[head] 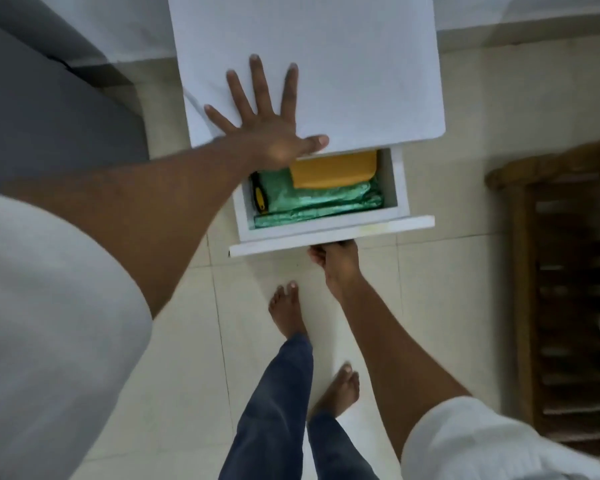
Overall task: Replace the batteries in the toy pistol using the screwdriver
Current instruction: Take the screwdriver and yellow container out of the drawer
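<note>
- Drawer (326, 233) of a small white bedside cabinet (309, 64) is seen part-way pulled out, its contents exposed from above.
- The left hand (267, 123) is laid flat on the cabinet top, fingers (257, 81) spread and released, nothing being held.
- The right hand (333, 259) is curled under the drawer front, its fingers clenched on the front's lower edge or a handle hidden beneath it.
- Inside, a yellow-and-black tool handle (258, 199), judged to be the screwdriver though not identified with certainty, is lodged against the left wall, its long axis running front to back.
- Beside it lie green foil packets (319, 202) and a yellow box (333, 169).
- No toy pistol or batteries can be seen.
- The left hand is the nearer to the handle, which lies just below and toward the person from its thumb.
</note>
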